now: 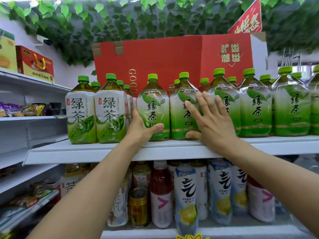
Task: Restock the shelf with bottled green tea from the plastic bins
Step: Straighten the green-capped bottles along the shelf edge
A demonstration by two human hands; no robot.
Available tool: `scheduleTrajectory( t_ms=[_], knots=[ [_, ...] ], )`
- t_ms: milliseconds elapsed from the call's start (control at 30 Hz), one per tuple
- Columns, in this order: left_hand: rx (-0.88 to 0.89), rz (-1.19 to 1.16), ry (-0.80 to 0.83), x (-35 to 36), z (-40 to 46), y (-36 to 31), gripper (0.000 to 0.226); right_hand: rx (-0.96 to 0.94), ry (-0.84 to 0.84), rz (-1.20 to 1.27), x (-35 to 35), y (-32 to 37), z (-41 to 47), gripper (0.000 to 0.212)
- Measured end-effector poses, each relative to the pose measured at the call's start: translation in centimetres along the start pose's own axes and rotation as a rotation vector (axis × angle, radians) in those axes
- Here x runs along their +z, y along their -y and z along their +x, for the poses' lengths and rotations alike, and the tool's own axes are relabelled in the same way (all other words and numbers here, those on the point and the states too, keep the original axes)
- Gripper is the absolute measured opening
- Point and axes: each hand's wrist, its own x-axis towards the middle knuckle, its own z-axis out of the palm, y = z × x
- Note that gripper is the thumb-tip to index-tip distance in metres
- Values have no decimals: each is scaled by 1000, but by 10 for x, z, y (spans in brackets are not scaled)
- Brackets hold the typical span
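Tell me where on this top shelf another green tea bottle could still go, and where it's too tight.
The front row is packed shoulder to shoulder, from the white-label bottles to the green-label bottles on the right. The left hand grips one bottle; the right hand lies flat on its neighbours. Bare shelf shows only left of the white-label bottles and along the front lip.

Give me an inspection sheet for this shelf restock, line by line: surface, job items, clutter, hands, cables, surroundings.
Surface: white shelf, front row full.
Job's things: green tea bottles upright in a row; two white-label tea bottles at the left end.
Clutter: red carton behind the row.
Grippers: left hand grips one bottle; right hand lies flat against the next bottle.
Cables: nothing seen.
Surroundings: leaf garland above; mixed drinks on the shelf below; snacks left.
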Motion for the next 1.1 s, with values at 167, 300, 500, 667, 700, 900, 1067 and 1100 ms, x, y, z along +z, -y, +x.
scheduleTrajectory(
  t_ms=[167,300,500,667,700,900,1067,1100],
  knots=[
    [24,49,7,-1,-7,-5,113,-4,9,191,-10,-12,-9,94],
    [91,268,-144,12,-23,-13,126,101,47,291,-21,-49,-36,89],
    [384,796,-315,73,-27,-35,124,21,71,273,-16,-85,-55,93],
    [321,867,-268,90,-21,-36,124,-3,74,195,-7,-89,-46,97],
    [322,861,-271,89,-21,-34,123,-10,68,183,-6,-90,-46,97],
    [323,904,-270,90,-23,-36,123,-36,29,144,-5,-91,-42,96],
    [335,899,-289,90,-24,-36,121,-31,6,122,-4,-89,-41,98],
    [339,899,-291,90,-25,-36,121,-32,9,114,-4,-89,-40,98]
  ],
)
